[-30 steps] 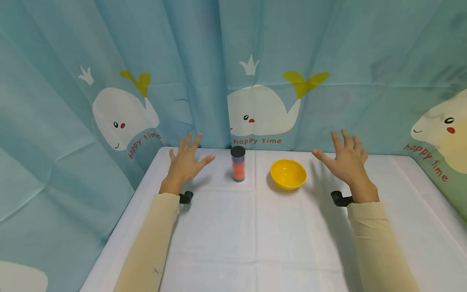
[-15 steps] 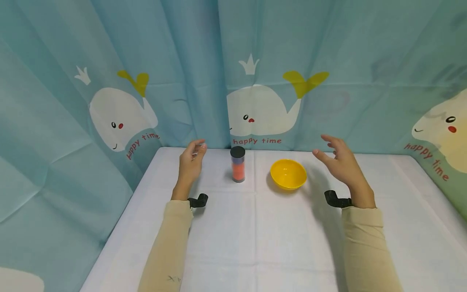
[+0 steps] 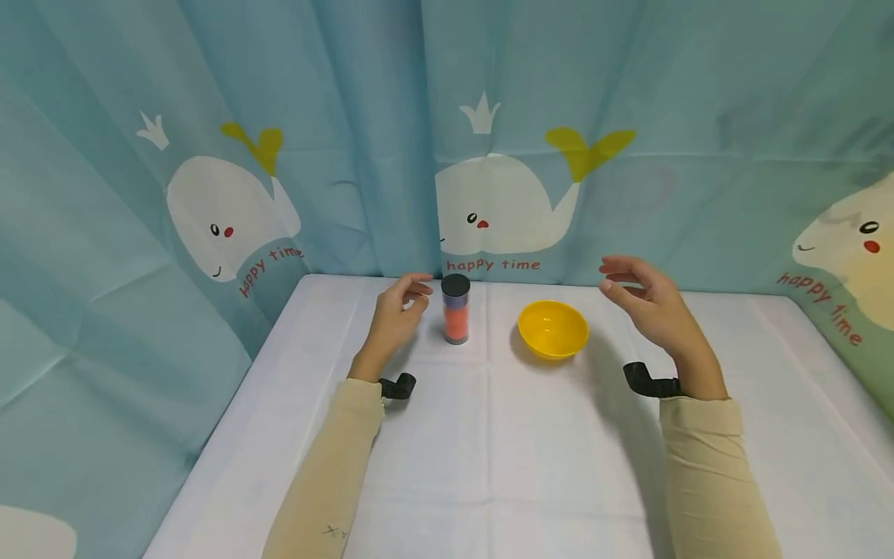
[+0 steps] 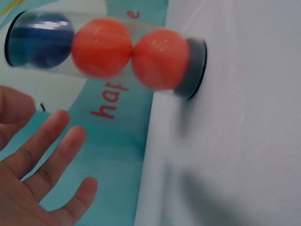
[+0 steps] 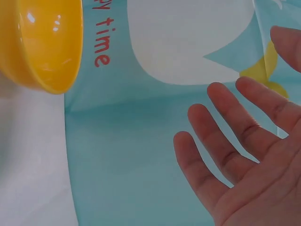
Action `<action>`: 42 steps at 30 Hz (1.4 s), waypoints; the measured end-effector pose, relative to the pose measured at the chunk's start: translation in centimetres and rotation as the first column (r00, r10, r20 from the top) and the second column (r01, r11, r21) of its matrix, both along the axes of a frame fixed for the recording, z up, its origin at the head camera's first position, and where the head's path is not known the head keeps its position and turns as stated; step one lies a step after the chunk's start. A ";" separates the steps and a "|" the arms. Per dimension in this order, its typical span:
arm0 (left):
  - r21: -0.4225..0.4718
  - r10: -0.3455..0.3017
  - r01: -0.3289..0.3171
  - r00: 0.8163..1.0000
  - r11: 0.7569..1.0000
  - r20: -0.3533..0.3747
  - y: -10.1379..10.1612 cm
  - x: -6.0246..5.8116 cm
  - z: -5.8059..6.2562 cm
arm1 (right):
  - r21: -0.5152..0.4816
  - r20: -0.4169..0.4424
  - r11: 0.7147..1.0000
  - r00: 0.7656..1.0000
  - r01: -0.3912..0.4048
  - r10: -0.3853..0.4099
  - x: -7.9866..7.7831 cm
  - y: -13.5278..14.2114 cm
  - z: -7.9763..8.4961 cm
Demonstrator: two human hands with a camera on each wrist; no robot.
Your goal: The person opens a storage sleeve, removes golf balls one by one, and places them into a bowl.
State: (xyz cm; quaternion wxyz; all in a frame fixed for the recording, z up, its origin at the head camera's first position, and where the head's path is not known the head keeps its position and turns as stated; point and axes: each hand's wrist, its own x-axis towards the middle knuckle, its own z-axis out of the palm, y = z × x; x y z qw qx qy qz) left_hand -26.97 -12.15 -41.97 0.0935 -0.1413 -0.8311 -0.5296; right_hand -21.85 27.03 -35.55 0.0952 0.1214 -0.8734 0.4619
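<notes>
The person's left hand (image 3: 396,314) is just beside a clear tube (image 3: 457,320) with a black cap, fingers loosely bent and spread a little, holding nothing — I can see a gap between fingertips and tube. The tube stands upright near the back edge of the white-covered table (image 3: 489,442), a dark blue ball (image 4: 51,40) uppermost and two orange balls (image 4: 102,48) beneath it. To its right sits a glossy yellow bowl (image 3: 552,330), well apart from the tube. Beyond the bowl hovers the right hand (image 3: 653,307), fingers gently curved and apart, nothing in its grasp — the whale-print curtain (image 3: 510,206) hangs behind.
</notes>
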 end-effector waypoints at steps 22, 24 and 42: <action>-0.113 -0.134 0.148 0.984 0.983 0.120 1.8 0.2 -1.8 | -0.017 -0.025 0.989 0.989 -0.146 0.146 -0.7 -4.2 -0.6; -0.110 -0.126 0.140 0.984 0.984 0.126 2.0 0.2 -2.0 | -0.027 -0.013 0.987 0.987 -0.159 0.159 -0.8 -4.6 -0.9; -0.243 0.009 0.033 0.985 0.970 0.172 3.3 0.7 -3.3 | -0.003 0.006 0.977 0.977 -0.211 0.211 -0.7 -6.2 -1.5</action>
